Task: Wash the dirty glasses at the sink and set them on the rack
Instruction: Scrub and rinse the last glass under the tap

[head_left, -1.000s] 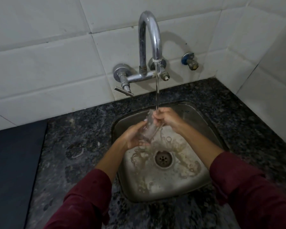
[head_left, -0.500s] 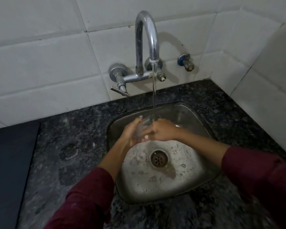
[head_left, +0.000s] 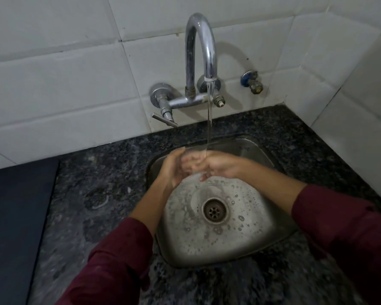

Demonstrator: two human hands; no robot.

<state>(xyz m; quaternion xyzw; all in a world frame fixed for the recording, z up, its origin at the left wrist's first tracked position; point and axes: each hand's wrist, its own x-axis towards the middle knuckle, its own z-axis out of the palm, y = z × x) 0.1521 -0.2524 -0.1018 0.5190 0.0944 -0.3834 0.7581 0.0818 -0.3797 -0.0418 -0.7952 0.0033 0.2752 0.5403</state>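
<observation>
Dim, soft light; glare on the tap (head_left: 204, 47), motion-blurred hands, wide-angle bending at edges.

A clear drinking glass (head_left: 190, 164), blurred and hard to make out, lies just above the frame's centre, over the steel sink (head_left: 260, 245), under running water.

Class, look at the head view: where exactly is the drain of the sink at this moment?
The drain sits in the middle of the sink floor, below and nearer the camera than the two hands, slightly right of the falling water stream.
</observation>
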